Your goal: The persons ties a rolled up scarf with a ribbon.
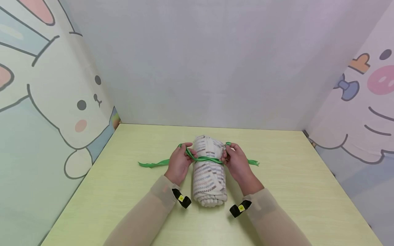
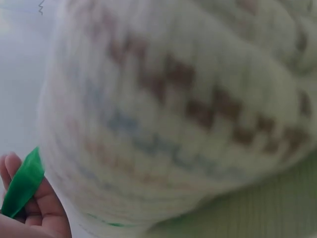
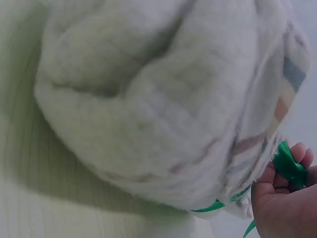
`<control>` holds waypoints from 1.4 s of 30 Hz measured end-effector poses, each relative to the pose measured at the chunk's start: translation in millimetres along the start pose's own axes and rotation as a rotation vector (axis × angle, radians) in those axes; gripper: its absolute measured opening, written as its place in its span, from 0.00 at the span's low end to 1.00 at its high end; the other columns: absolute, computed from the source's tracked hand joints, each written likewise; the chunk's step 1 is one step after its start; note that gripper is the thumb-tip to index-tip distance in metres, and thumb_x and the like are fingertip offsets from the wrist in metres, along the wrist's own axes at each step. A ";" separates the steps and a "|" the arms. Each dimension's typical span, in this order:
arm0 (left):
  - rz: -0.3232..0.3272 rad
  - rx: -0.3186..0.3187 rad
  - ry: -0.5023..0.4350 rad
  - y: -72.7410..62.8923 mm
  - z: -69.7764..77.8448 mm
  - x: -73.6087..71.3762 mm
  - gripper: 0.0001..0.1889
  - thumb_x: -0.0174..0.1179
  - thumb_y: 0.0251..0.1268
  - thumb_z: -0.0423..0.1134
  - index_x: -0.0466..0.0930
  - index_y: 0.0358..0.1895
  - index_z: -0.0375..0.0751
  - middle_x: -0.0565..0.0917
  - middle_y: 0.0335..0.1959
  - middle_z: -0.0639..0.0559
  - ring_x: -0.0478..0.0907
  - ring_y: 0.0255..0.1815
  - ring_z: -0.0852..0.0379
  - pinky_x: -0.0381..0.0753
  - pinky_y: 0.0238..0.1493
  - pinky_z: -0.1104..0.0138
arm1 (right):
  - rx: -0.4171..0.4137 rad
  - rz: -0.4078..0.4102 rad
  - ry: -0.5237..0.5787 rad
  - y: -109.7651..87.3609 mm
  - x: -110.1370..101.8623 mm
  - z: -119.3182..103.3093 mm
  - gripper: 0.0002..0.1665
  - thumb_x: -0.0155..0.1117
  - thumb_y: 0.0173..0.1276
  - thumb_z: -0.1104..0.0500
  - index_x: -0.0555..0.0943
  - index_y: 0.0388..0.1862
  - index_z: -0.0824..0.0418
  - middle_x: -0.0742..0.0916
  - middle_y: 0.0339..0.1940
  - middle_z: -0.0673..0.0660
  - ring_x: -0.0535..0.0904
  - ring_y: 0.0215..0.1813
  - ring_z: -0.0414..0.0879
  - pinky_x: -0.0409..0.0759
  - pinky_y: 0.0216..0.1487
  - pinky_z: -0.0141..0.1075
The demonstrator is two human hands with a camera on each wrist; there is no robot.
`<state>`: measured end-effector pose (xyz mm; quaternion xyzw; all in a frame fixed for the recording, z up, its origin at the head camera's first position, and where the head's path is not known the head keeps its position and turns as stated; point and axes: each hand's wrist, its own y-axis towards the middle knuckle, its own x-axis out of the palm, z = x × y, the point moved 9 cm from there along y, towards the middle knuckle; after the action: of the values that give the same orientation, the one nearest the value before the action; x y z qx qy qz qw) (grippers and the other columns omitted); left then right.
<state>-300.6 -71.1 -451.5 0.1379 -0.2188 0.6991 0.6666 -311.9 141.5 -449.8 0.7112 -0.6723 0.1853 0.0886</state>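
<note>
A rolled towel, white with small coloured checks, lies lengthwise on the table. Around its upper half runs a green ribbon. On the roll's left side my left hand pinches one part of the ribbon, its tail trailing out to the left. At the right side my right hand pinches the other part, with a short tail showing beyond the wrist. Both wrist views show the towel's end close up, with the left fingers and right fingers holding green ribbon. The roll's underside is hidden.
The pale yellow-green table is bounded by a plain back wall. A rabbit-printed panel stands at the left, and another cartoon panel at the right. Each sleeve cuff carries a small black wrist camera.
</note>
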 end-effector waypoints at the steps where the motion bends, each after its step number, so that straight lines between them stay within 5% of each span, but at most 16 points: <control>1: -0.010 0.008 0.027 0.6 1.6 1.2 0.20 0.37 0.89 0.44 0.70 0.64 0.32 0.81 0.37 0.46 0.80 0.35 0.53 0.81 0.43 0.64 | -0.006 -0.001 -0.019 0.4 0.8 -1.1 0.05 0.46 0.87 0.58 0.64 0.49 0.59 0.75 0.27 0.53 0.72 0.28 0.44 0.77 0.36 0.33; 13: -0.114 0.077 0.413 4.6 16.1 18.2 0.19 0.39 0.88 0.43 0.73 0.67 0.39 0.86 0.42 0.44 0.70 0.30 0.54 0.72 0.36 0.65 | -0.081 -0.078 -0.277 1.8 16.2 -13.6 0.08 0.47 0.87 0.58 0.67 0.51 0.63 0.74 0.28 0.56 0.71 0.29 0.46 0.77 0.34 0.35; 24: -0.334 0.097 0.619 0.5 20.4 52.9 0.19 0.39 0.89 0.44 0.72 0.71 0.50 0.88 0.48 0.48 0.73 0.36 0.54 0.73 0.41 0.67 | -0.212 -0.152 -0.516 1.2 37.1 -24.2 0.13 0.54 0.84 0.58 0.76 0.52 0.69 0.75 0.25 0.56 0.70 0.26 0.47 0.72 0.30 0.34; 32: -0.508 0.067 0.574 -6.2 14.0 75.4 0.22 0.38 0.88 0.47 0.66 0.78 0.62 0.77 0.43 0.41 0.72 0.30 0.54 0.76 0.36 0.66 | -0.304 -0.221 -0.700 -5.9 53.1 -28.1 0.13 0.54 0.84 0.54 0.81 0.51 0.61 0.78 0.26 0.56 0.71 0.28 0.48 0.71 0.30 0.35; 38: -0.575 0.025 0.482 -7.0 11.0 80.2 0.23 0.38 0.88 0.46 0.64 0.79 0.59 0.77 0.60 0.49 0.71 0.33 0.53 0.76 0.40 0.66 | -0.311 -0.252 -0.677 -8.9 60.4 -31.7 0.13 0.54 0.84 0.56 0.82 0.51 0.63 0.77 0.26 0.56 0.71 0.28 0.47 0.71 0.31 0.34; 42: -0.554 0.005 0.416 -5.0 10.3 78.3 0.23 0.39 0.88 0.47 0.66 0.79 0.53 0.74 0.70 0.53 0.69 0.35 0.50 0.75 0.43 0.63 | -0.279 -0.252 -0.644 -9.7 61.8 -31.3 0.13 0.55 0.83 0.57 0.82 0.51 0.65 0.78 0.27 0.55 0.72 0.30 0.45 0.73 0.32 0.33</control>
<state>-302.4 -7.9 -404.0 0.0483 -0.0309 0.5054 0.8610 -305.2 97.0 -396.2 0.7912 -0.5918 -0.1538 -0.0094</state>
